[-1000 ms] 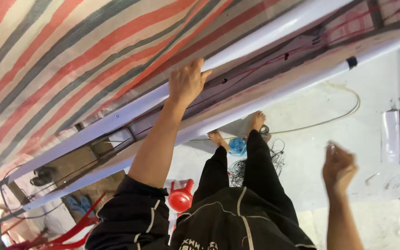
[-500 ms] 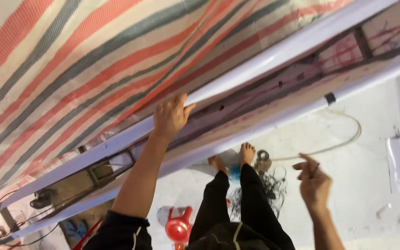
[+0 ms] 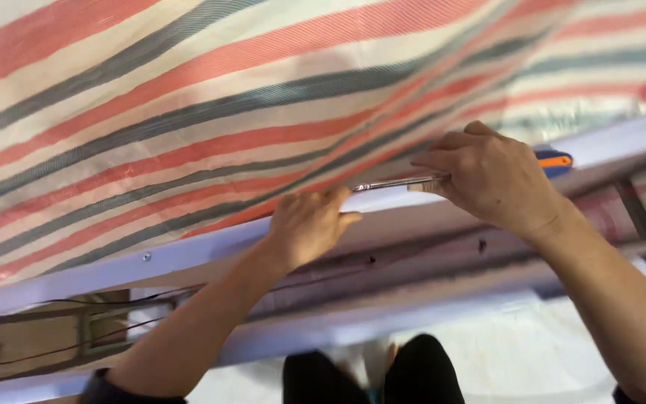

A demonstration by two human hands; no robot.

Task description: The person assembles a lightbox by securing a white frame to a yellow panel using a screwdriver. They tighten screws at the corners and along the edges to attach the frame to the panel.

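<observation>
Woven striped tarpaulin (image 3: 188, 120), smooth painted rail (image 3: 188, 254), shiny metal screwdriver shaft (image 3: 390, 184).
</observation>
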